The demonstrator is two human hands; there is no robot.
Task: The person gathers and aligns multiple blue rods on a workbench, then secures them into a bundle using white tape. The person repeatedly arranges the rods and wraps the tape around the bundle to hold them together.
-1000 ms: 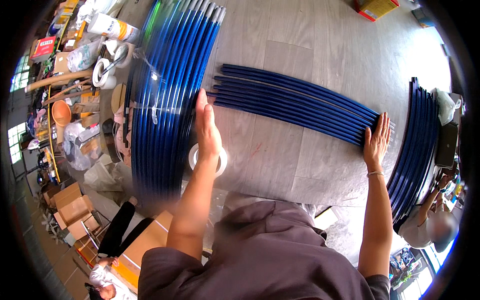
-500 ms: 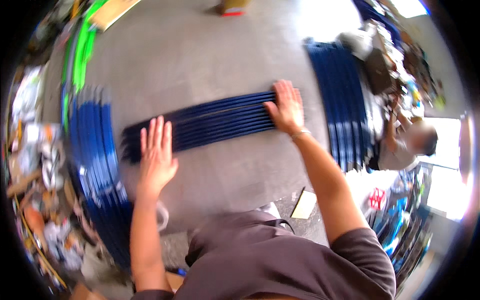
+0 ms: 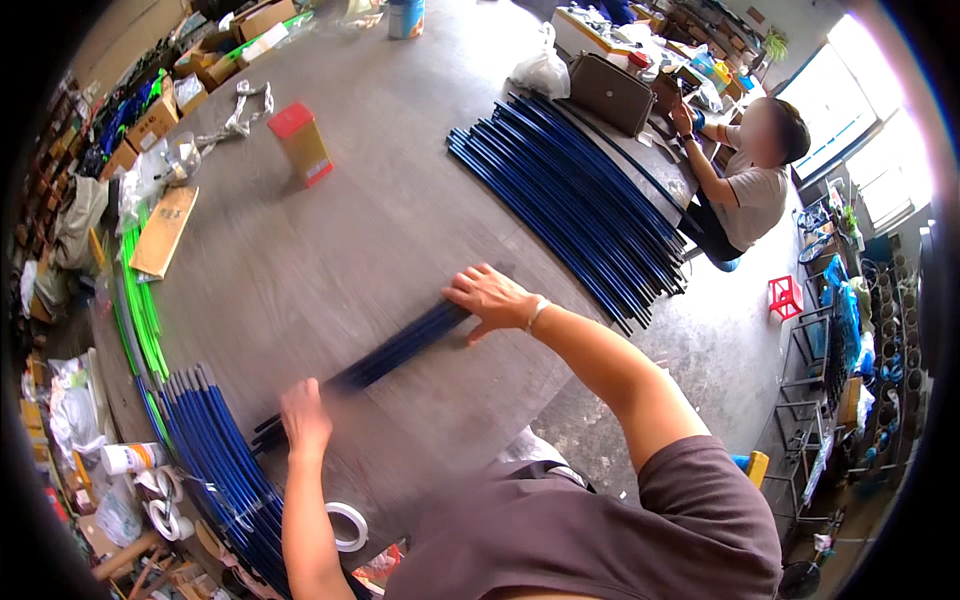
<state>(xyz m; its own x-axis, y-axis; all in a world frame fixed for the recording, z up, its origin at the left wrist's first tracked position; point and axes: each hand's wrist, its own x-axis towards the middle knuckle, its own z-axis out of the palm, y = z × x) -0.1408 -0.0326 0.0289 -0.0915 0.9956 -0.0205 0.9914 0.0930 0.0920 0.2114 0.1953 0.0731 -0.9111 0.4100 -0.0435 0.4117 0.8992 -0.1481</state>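
Note:
A narrow bundle of dark blue rods point(image 3: 398, 350) lies slantwise on the grey table before me, rising toward the right. At its far right end, the fingers of my right hand point(image 3: 490, 300) curl over the rods and the thumb sits on the near side. My left hand point(image 3: 306, 415) is closed over the bundle near its lower left end, somewhat blurred, with rod tips sticking out past it. Close by on the left is a stack of blue rods point(image 3: 220, 455) with grey ends. A wide spread of blue rods point(image 3: 570, 205) lies beyond my right hand.
Green rods point(image 3: 145, 315) and a wooden board point(image 3: 165, 235) line the left edge. A yellow-and-red box point(image 3: 302, 145) and blue can point(image 3: 406, 20) stand farther off. A tape roll point(image 3: 362, 527) lies near my left forearm. A seated person point(image 3: 760, 195) is at the right, near a brown bag point(image 3: 610, 92).
My hands went from lying flat on a wide row of rods to closing around a narrower bundle. The rods are now gathered together and tilted more steeply. The view has also turned.

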